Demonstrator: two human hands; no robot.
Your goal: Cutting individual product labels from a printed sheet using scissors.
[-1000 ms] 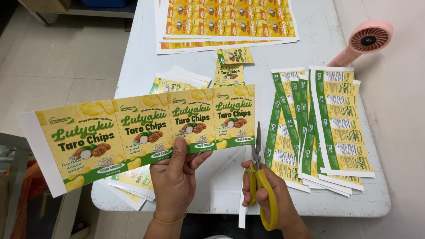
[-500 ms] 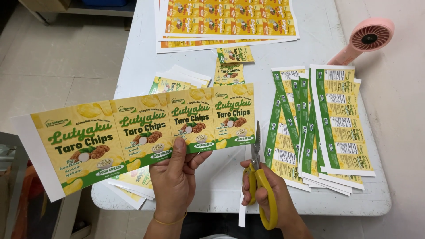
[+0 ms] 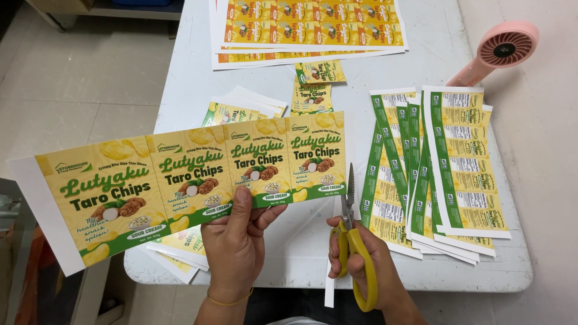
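My left hand (image 3: 238, 241) pinches the lower edge of a long printed strip (image 3: 180, 180) of several yellow-and-green snack labels, held out above the white table (image 3: 301, 253). My right hand (image 3: 361, 259) grips yellow-handled scissors (image 3: 352, 241), blades pointing up at the strip's right end. A thin white paper offcut (image 3: 330, 289) hangs down beside the scissors, below the table edge.
Fanned strips of green-and-yellow back labels (image 3: 439, 162) lie at the right. Uncut orange sheets (image 3: 307, 24) sit at the far edge, with loose cut labels (image 3: 316, 84) and a small pile (image 3: 241, 111) behind the strip. A pink handheld fan (image 3: 497, 51) rests at the far right.
The label strip has shifted slightly right toward the scissors; both hands stay nearly in place.
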